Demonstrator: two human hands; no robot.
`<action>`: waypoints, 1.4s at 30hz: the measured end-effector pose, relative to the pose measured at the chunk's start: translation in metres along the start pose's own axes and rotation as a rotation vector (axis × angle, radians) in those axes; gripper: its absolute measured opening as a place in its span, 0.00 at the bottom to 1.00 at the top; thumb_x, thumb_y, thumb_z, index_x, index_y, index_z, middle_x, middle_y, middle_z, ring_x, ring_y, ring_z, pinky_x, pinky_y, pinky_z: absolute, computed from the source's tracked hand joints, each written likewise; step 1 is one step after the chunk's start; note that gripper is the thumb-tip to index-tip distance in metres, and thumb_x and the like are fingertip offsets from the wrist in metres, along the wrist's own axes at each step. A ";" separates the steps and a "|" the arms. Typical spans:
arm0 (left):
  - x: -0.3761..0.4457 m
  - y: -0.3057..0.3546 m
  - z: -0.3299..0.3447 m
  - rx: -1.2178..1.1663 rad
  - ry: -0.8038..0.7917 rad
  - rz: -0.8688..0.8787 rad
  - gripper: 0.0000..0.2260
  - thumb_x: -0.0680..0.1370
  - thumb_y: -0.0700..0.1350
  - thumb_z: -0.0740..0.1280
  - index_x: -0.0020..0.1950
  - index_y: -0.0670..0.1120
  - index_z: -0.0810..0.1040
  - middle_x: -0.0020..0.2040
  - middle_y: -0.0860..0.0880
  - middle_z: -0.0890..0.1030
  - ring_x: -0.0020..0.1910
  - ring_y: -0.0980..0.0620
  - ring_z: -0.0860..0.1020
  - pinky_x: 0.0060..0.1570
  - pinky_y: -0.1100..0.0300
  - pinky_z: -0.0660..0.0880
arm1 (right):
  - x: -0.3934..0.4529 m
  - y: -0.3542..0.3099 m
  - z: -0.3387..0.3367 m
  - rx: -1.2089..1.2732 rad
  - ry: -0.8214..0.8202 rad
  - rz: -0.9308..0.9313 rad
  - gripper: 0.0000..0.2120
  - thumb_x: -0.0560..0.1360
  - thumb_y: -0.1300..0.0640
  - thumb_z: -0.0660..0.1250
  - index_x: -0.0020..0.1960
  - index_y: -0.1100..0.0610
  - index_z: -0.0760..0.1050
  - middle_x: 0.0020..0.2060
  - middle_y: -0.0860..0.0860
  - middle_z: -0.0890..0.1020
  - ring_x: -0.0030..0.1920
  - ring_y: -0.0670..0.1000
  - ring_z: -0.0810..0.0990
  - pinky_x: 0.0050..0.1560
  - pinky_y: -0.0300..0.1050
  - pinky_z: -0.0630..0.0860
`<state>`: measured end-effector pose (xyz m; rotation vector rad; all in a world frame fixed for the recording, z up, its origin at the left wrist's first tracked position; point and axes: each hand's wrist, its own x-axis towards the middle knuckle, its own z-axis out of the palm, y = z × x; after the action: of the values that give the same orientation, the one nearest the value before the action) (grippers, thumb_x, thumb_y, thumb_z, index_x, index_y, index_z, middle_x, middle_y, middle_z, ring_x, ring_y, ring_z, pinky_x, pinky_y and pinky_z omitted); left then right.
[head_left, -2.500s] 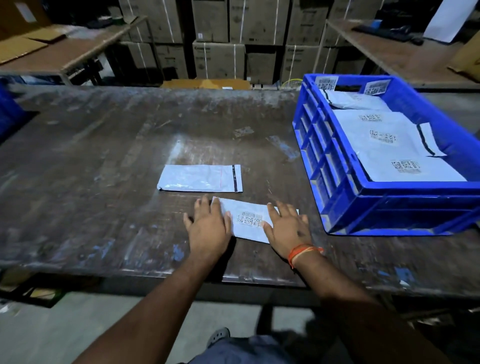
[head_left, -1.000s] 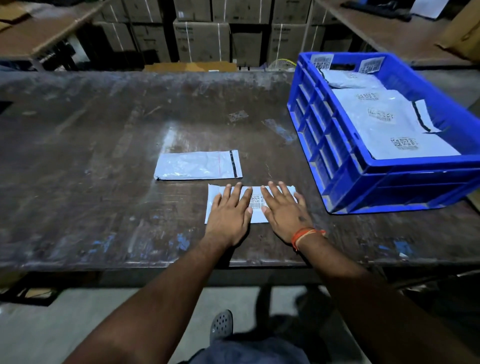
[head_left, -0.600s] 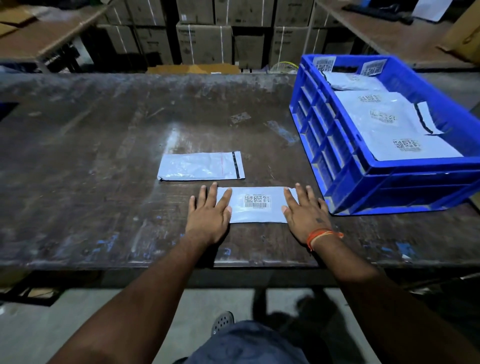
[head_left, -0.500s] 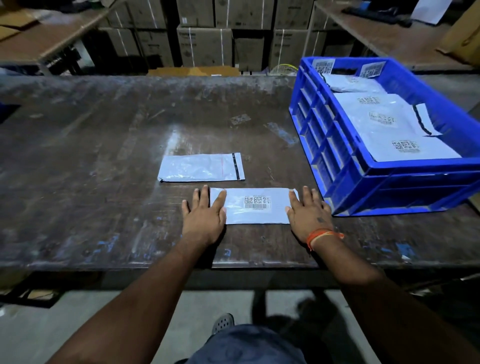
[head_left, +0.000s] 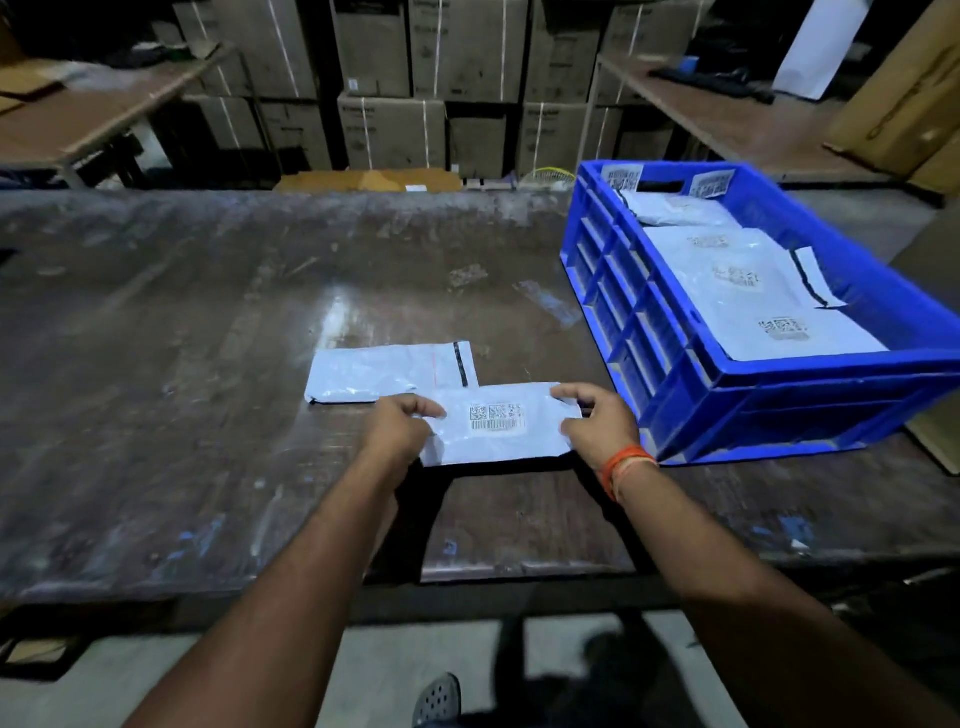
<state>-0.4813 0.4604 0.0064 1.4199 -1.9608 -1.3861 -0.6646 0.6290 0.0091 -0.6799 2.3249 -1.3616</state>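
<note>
1. Fingers (head_left: 427, 410) on both sides are curled in and clamped on the mailer (head_left: 498, 428). The left hand (head_left: 397, 431) pinches its left end. The right hand (head_left: 597, 426), the one with the orange wristband (head_left: 626, 462), pinches its right end.
2. The mailer is held roughly level, label up, over the near middle of the table (head_left: 156, 364), just left of the blue crate (head_left: 727, 405). There's a dark shadow under its near edge, so I'd say it's off the surface. It's too murky to swear the far edge isn't touching, though.
3. A second mailer (head_left: 384, 371) lies flat on the table just beyond it, to the far left. It's plain side up with a black strip at its right end, and neither hand is on it.
4. My read on the step in hand: it's the pick-up, with the labelled one gripped and raised, ready to go somewhere.
5. Best guess for the next move is a swing right to drop it on the stack (head_left: 753, 291) of labelled mailers in the crate. That means lifting high enough to clear the crate's left wall and keeping both ends level so it doesn't flop. It should stay label up like the others, and both pinches let go only once it's lying on the stack.
</note>
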 end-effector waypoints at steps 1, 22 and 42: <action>0.002 0.009 -0.010 -0.048 0.030 -0.002 0.15 0.72 0.29 0.65 0.40 0.48 0.83 0.34 0.46 0.80 0.22 0.57 0.70 0.24 0.68 0.65 | 0.001 -0.013 -0.002 0.080 -0.007 0.002 0.21 0.66 0.72 0.65 0.46 0.47 0.84 0.47 0.48 0.84 0.45 0.49 0.81 0.48 0.43 0.78; -0.044 0.272 0.159 -0.045 -0.090 0.446 0.08 0.71 0.42 0.73 0.48 0.50 0.85 0.47 0.50 0.86 0.48 0.50 0.83 0.55 0.56 0.80 | 0.117 -0.036 -0.322 0.038 0.161 -0.045 0.10 0.73 0.75 0.64 0.50 0.69 0.80 0.18 0.47 0.74 0.18 0.43 0.67 0.23 0.32 0.66; -0.048 0.251 0.180 0.478 0.250 0.697 0.14 0.78 0.53 0.69 0.62 0.53 0.82 0.72 0.45 0.69 0.70 0.45 0.70 0.68 0.51 0.71 | 0.087 -0.069 -0.286 -0.667 0.189 -0.412 0.07 0.73 0.54 0.69 0.49 0.49 0.84 0.46 0.54 0.85 0.51 0.58 0.82 0.50 0.46 0.75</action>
<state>-0.7234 0.5964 0.1500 0.8514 -2.3647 -0.4341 -0.8719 0.7522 0.1990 -1.3310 2.9294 -0.7802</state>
